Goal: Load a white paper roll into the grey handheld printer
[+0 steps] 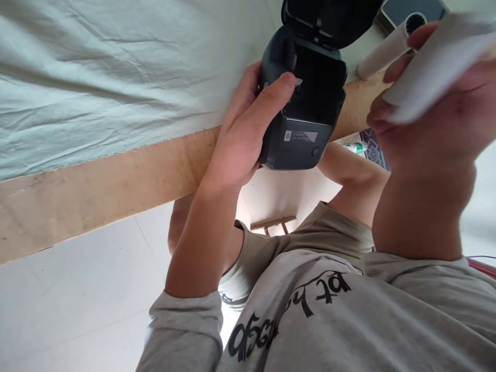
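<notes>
My left hand (246, 124) is wrapped round a small black printer (298, 142), thumb lying along the rim of its open compartment. The printer's hinged lid (333, 20) stands open at the top. On its near face are a pale sticker and a small round button. At the right, my right hand (430, 134) grips a white paper roll (437, 67), which is smeared by motion and held apart from the printer. Beyond that hand lies another white roll (382, 54) with a dark end.
A pale green cloth (116, 72) covers the surface at the left, bordered by a wooden edge (96, 186). A dark flat object (413, 10) lies at the top right. Below are my legs, a white tiled floor (85, 289) and a green-labelled bottle (355, 148).
</notes>
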`<action>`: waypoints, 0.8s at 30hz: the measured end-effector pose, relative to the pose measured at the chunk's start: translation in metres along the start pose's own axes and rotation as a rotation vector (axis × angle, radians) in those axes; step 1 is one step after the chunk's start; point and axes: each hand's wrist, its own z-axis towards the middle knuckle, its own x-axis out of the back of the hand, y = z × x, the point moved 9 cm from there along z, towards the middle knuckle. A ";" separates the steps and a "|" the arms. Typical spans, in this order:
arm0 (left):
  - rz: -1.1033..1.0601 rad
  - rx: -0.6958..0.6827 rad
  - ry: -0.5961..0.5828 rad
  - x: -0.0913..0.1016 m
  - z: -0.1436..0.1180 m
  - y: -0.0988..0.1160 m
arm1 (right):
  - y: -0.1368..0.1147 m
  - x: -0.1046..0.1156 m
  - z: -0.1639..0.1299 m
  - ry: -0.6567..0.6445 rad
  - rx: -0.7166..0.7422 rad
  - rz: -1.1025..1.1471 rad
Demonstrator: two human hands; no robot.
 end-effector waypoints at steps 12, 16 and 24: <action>-0.083 -0.041 -0.142 0.000 0.005 -0.003 | -0.014 -0.037 0.019 -0.020 0.288 -0.672; -0.062 -0.009 -0.173 0.004 0.008 -0.007 | -0.006 -0.041 0.016 0.009 0.231 -0.776; -0.064 -0.026 -0.206 0.002 0.008 -0.007 | -0.028 -0.017 0.005 0.102 0.494 -0.524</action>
